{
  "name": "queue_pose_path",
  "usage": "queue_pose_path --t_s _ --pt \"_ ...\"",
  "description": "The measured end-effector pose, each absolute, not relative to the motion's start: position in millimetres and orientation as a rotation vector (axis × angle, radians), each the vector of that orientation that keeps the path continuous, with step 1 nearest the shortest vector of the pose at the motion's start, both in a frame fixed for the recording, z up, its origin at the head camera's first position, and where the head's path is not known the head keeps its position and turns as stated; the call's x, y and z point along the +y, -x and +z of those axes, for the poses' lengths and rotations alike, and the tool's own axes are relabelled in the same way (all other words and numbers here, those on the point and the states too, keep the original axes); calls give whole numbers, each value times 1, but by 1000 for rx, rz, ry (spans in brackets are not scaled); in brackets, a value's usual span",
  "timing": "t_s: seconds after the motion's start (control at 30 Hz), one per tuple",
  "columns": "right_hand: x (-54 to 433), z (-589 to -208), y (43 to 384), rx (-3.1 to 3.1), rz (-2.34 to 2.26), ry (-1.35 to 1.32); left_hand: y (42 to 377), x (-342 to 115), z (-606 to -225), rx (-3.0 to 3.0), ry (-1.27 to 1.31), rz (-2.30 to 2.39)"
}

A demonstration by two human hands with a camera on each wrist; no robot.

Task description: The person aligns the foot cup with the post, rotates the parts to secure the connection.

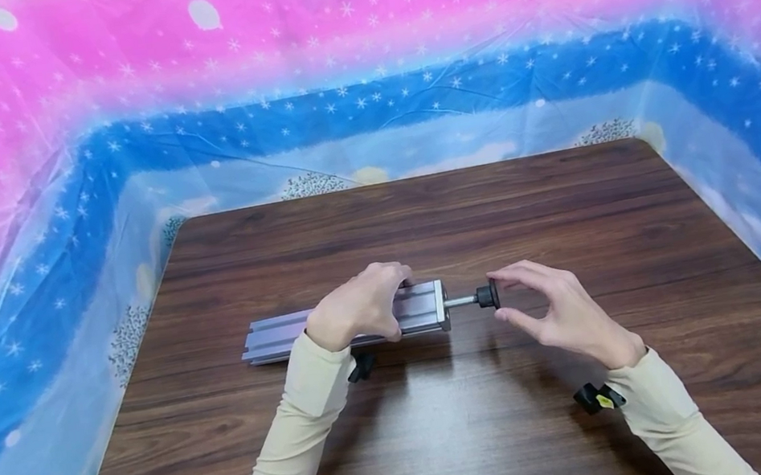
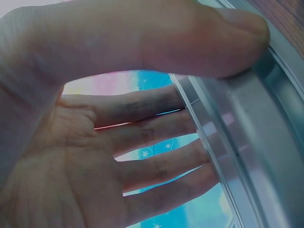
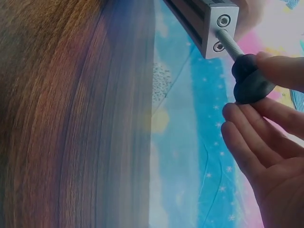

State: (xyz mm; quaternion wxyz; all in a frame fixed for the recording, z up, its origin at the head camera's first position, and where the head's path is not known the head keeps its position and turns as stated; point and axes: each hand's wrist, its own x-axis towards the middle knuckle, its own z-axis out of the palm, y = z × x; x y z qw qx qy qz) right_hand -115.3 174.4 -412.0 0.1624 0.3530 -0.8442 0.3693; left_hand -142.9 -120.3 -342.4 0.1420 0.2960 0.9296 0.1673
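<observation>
A silver aluminum extrusion profile point(image 1: 282, 334) lies lengthwise across the table, with grooves along its sides. My left hand point(image 1: 361, 305) grips it from above near its right end, thumb on the near side. In the left wrist view the thumb point(image 2: 204, 40) and fingers press against opposite sides of the profile point(image 2: 266, 142). From the end plate point(image 3: 222, 38), which has two socket screws, a threaded rod sticks out to a black leveling foot point(image 1: 485, 296). My right hand point(image 1: 566, 309) pinches the foot's round base at its rim, between thumb and fingertips.
The dark wood-grain table point(image 1: 415, 224) has rounded back corners. A pink and blue patterned cloth point(image 1: 360, 94) hangs around its back and sides. Black camera mounts point(image 1: 599, 397) sit under both wrists, close to the tabletop.
</observation>
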Motion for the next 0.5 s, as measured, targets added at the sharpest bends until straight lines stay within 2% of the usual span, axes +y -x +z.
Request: queue_pose_path --t_s 0.5 --pt "173 -415 116 -2607 1159 -857 141 -119 -343 2678 -847 468"
